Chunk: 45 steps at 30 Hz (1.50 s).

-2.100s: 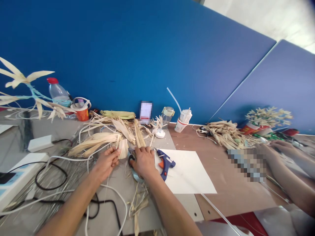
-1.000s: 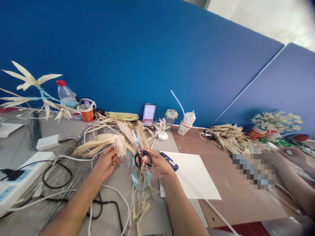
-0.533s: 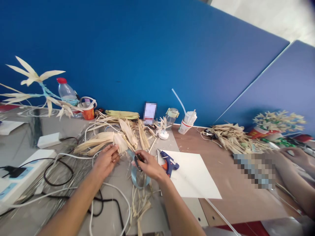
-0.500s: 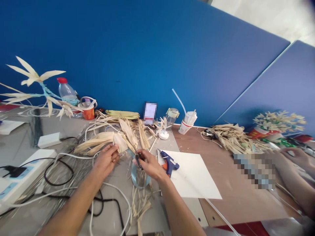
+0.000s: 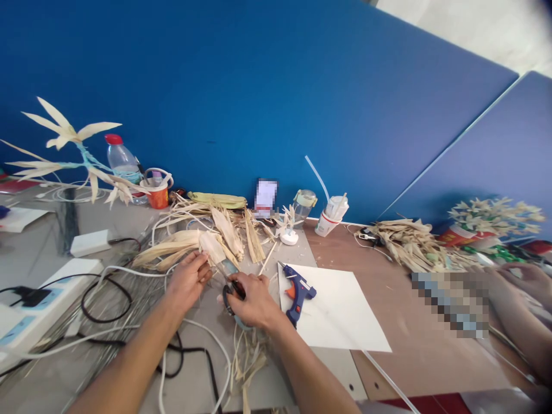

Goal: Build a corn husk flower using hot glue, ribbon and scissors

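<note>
Just left of frame centre, in the lower middle: scissors (image 5: 227,292), black-handled. Long axis slanting from the handles at lower right up toward the upper left, tips aimed at the husk piece (image 5: 214,248). Blades mostly hidden, too small to tell whether parted.

Right hand (image 5: 253,296) curled closed over the handles, fingers through the loops, knuckles up, low over the grey table (image 5: 202,368). Left hand (image 5: 188,282) just beside it on the left, closed in a pinch, thumb and fingertips clamped on the lower end of the husk piece. Husk piece pale and flat, broad end fanned up and to the right, in front of the heap of dry husks (image 5: 172,250). Hands near each other, not touching.

Just right of the right hand: blue glue gun (image 5: 298,290) with orange trigger, lying partly on a white sheet of paper (image 5: 345,313), nozzle toward upper left. Below the hands, loose husk scraps (image 5: 248,359) and a white cable (image 5: 207,339). At far left, a power strip (image 5: 38,299). Along the blue partition (image 5: 259,86): water bottle (image 5: 122,164), orange cup (image 5: 158,197), paper cup (image 5: 328,218). At the right edge, a co-worker's hand (image 5: 528,282), well apart.
</note>
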Available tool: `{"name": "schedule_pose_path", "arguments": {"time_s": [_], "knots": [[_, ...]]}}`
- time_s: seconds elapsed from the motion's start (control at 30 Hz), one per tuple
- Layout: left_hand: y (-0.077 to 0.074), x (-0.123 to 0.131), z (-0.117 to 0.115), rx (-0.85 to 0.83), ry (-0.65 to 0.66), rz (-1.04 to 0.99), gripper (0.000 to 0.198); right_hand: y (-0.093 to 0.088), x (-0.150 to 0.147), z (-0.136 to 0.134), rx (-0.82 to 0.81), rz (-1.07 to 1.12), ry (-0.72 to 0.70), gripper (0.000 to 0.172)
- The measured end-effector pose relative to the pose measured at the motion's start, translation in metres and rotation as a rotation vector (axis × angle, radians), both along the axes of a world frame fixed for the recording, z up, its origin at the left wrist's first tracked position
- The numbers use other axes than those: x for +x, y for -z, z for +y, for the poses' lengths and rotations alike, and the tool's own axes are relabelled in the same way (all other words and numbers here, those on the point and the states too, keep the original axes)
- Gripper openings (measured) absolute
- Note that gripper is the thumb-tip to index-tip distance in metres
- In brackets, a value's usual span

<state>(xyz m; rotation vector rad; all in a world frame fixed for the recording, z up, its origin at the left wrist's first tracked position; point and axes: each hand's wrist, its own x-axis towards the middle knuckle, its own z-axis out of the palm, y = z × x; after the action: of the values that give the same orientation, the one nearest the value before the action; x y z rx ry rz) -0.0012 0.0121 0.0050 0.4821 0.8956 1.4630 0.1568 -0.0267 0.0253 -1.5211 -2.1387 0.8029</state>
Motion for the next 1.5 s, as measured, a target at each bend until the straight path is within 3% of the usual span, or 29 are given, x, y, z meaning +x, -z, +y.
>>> {"name": "schedule_pose_path", "arguments": {"time_s": [0.27,0.87,1.2,1.5], "knots": [[0.002,0.005,0.0,-0.001,0.047,0.005,0.029,0.012,-0.006,-0.001,0.072,0.022,0.015,0.027],[0.011,0.005,0.001,0.005,0.1,-0.04,0.028,0.019,-0.008,0.0,0.087,0.04,0.036,0.026],[0.015,0.002,0.002,-0.024,0.162,-0.102,0.03,0.013,-0.009,0.001,0.004,0.068,0.051,0.024],[0.008,0.003,0.0,-0.051,0.134,-0.084,0.032,0.012,-0.008,0.004,-0.062,0.169,0.055,0.02]]}}
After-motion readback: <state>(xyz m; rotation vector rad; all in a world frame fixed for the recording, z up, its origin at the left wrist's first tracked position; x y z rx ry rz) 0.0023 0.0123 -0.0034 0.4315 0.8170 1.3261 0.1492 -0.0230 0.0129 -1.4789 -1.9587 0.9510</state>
